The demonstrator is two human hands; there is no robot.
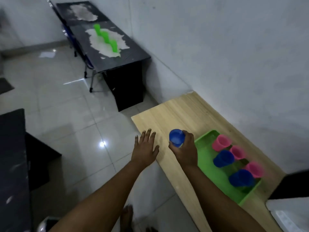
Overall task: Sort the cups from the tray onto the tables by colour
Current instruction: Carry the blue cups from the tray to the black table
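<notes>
Right hand (pixel 184 150) grips one blue cup (pixel 176 137) above wooden surface (pixel 168 114). Left hand (pixel 145 149) beside it, fingers spread, holding nothing. Right of hands: green tray (pixel 212 173) with two blue cups (pixel 223 158), three pink cups (pixel 221 142). Far beyond hands: dark surface (pixel 133 54), three green cups (pixel 105 36).

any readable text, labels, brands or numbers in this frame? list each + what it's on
None. No text shows on the blue cup in the right hand, the cups left in the green tray, the green cups on the black table, or the wooden table. The black table's pale patches look like worn surface, not print.
</notes>
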